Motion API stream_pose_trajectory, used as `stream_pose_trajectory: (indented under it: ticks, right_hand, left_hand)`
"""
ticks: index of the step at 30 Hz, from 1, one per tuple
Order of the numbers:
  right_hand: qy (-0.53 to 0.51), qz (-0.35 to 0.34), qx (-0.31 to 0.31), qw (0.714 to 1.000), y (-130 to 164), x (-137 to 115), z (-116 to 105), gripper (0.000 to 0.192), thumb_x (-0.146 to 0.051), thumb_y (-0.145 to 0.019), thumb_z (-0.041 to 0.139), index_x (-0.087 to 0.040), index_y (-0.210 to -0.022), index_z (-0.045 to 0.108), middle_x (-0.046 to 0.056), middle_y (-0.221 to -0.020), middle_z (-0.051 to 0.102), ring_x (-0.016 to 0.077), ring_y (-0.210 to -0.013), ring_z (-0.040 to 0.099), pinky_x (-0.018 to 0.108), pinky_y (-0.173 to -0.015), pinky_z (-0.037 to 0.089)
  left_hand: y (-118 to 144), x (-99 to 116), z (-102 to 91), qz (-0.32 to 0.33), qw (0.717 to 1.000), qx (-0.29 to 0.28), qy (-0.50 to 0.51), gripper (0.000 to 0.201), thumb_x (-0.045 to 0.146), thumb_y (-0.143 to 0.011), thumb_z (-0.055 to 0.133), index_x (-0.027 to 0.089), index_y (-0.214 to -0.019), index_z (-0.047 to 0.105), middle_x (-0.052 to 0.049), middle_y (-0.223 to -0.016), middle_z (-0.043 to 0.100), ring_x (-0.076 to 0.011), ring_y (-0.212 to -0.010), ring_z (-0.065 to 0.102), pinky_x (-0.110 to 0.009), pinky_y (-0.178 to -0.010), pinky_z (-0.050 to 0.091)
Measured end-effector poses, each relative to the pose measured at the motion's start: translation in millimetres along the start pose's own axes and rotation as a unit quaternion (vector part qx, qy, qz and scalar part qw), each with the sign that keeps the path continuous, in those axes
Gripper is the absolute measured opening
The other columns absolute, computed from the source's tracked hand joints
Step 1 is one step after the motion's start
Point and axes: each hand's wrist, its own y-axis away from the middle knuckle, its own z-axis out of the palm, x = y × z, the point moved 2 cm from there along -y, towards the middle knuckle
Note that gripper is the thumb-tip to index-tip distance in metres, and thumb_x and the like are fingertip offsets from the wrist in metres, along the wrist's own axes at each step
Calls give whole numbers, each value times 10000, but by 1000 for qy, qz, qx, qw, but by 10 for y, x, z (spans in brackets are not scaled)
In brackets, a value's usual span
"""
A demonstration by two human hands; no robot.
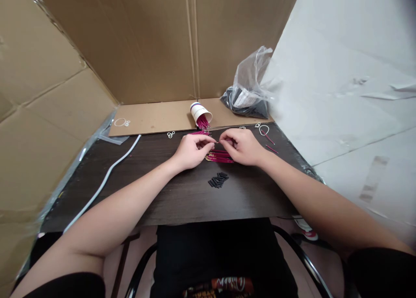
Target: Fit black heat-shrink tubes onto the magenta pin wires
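dark wood-grain desk top (169, 194), matte, boxed in by creased brown cardboard walls (156, 42) at back & left, pale grey sheet wall (351, 94) on right. flat cardboard strip (152, 118) lies along desk's far edge. thin white plastic strip (104, 181) curves across left side.

left hand (191, 150) & right hand (243, 147) meet near desk centre, fingertips pinched narrow on one thin magenta wire piece (218, 140) between them; wire too small to see clearly. just under the hands, touching desk: flat bundle of magenta wire pieces w/ gold tips (219, 157). nearer the body, small heap of short black tube bits (218, 179), apart from bundle.

behind hands: tipped white paper cup w/ blue rim band (199, 111), more magenta wires spilling out. crinkled clear plastic bag of black bits (248, 90) at back right. small white wire loops (264, 129) scattered nearby.
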Motion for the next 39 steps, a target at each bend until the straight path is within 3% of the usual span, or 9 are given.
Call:
stream_pose_trajectory:
  ticks: [13,28,30,32,35,39]
  right_hand:
    - [-14,33,-23,999,1,-1,27,190,-263,-1070,578,-191,-930,685,25,-768,663,168,-677,548,322,-706,413]
    - [-26,28,-30,999,13,13,49,162,-261,-1065,585,-187,-972,695,41,-834,701,174,-707,570,337,-731,459]
    - [-25,53,-28,998,19,45,39,125,-286,-1055,620,-188,-1085,692,59,-912,719,188,-736,586,360,-757,493]
    - [-4,80,-9,997,30,98,24,279,-313,-1024,679,-185,-1270,650,114,-1103,724,224,-833,626,408,-818,539]
    - [39,112,10,993,52,191,19,520,-327,-983,731,-178,-1444,540,207,-1382,601,311,-1065,659,508,-950,574]
    - [37,125,-21,991,71,260,48,488,-302,-979,723,-193,-1408,519,201,-1355,567,356,-1182,646,553,-1009,578]
  left_hand:
    - [33,49,2,17,999,10,-50,183,285,-985,770,198,-1078,901,-87,-1017,866,-233,-847,778,-388,-820,618]
    - [33,74,-4,21,998,5,-57,191,281,-957,744,183,-1044,882,-75,-917,845,-202,-754,728,-350,-740,601]
    - [10,86,-68,29,995,26,-87,176,263,-940,738,178,-1014,873,-70,-857,826,-191,-714,703,-342,-721,593]
    - [-24,96,-172,43,988,64,-135,161,242,-916,737,169,-989,861,-66,-798,799,-182,-671,673,-339,-711,579]
    - [-75,102,-342,64,963,120,-232,132,222,-871,748,164,-950,837,-72,-781,779,-189,-675,664,-354,-738,567]
    - [-109,71,-456,46,934,139,-326,93,243,-850,743,180,-876,806,-88,-823,785,-220,-717,671,-383,-757,545]
